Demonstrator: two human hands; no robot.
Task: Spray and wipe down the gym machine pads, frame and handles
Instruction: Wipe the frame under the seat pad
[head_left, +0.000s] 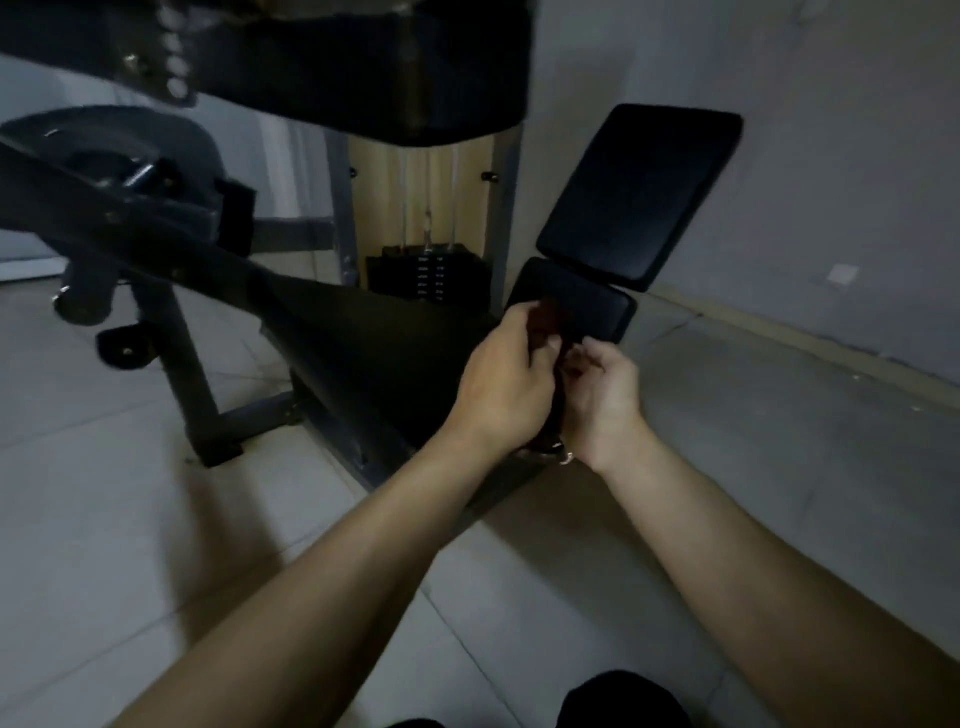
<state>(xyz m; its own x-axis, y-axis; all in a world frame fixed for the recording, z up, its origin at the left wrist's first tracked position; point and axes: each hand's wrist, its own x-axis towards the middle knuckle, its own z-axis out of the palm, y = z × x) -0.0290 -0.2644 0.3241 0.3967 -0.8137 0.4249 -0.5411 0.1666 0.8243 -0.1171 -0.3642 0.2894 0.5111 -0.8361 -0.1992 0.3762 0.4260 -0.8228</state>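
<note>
While our two hands meet just near the small pad (587, 312), we think we are getting the cloth ready, not wiping yet. Our left hand (504, 384) curls its fingers round a dark red cloth (545, 318) at the pad's near edge. Our right hand (602, 395) bends its fingers beside a dark thing (555, 410) between the hands; we cannot tell if it grips it. The big pad (639, 197) stands farther off. Next we should spread the cloth flat and rub the small pad.
</note>
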